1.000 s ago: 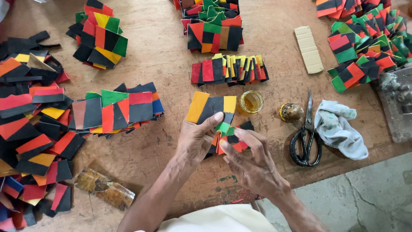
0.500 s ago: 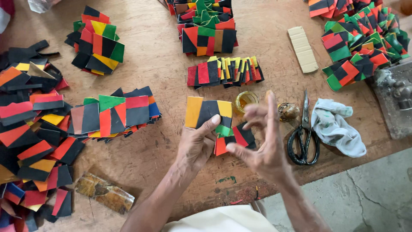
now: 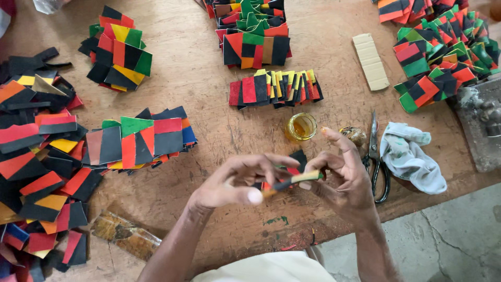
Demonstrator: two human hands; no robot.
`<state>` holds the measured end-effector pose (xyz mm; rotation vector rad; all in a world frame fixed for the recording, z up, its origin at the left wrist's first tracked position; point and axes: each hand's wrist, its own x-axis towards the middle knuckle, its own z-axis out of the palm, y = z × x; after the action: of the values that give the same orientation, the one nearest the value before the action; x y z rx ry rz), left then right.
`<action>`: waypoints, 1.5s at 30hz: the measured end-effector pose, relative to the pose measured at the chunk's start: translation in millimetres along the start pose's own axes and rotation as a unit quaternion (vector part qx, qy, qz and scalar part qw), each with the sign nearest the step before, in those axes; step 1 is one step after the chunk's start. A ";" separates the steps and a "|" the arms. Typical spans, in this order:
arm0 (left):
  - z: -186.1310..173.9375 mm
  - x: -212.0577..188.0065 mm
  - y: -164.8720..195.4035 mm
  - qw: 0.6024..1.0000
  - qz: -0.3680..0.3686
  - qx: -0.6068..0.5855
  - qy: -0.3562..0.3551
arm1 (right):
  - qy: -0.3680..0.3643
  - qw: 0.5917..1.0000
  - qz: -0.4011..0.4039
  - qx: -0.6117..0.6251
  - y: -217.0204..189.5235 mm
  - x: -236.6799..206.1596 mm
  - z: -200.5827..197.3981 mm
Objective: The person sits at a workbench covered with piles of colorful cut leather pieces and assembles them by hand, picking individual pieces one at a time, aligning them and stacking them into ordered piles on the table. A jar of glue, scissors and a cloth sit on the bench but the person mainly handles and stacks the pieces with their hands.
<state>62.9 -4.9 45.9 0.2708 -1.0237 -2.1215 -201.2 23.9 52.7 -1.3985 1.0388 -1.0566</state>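
Item: thin, stiff multicoloured leather patch stack point(image 3: 292, 180), light. I am pinching its edges between my left hand point(image 3: 232, 185) and right hand point(image 3: 342, 175), both grasping, above the wooden table point(image 3: 209, 104).

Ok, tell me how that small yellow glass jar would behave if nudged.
The jar looks squat and upright on the table, so it would probably slide rather than tip. It seems open-topped with amber liquid inside, so a hard push could spill it.

Bare forearms, bare hands point(image 3: 292, 183); a pale garment at the waist.
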 end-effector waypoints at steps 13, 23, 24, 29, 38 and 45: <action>6.4 17.7 -7.5 0.958 0.016 0.278 0.074 | 0.035 0.995 -0.011 -0.095 12.8 22.9 -7.3; -97.4 54.0 -9.4 0.699 0.152 0.643 0.274 | 0.067 0.976 -0.051 -0.201 -1.1 -4.1 -15.3; -106.4 57.0 -10.6 0.687 0.142 0.651 0.289 | 0.066 0.975 -0.050 -0.207 -1.9 -7.4 -15.3; -133.9 72.0 -17.9 0.670 0.116 0.668 0.303 | 0.072 0.978 -0.028 -0.194 -3.5 -14.1 -16.5; -107.4 59.6 -20.6 0.623 0.090 0.724 0.281 | 0.021 0.910 -0.051 -0.412 -19.9 11.6 -21.8; -27.1 0.4 -41.6 0.718 -0.013 0.663 0.213 | -0.095 0.789 -0.051 -0.605 -36.5 55.4 -17.7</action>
<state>53.2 -4.4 -2.8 1.3634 -2.0310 -0.8396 -203.9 -31.2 93.5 -2.5201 1.5854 -0.1701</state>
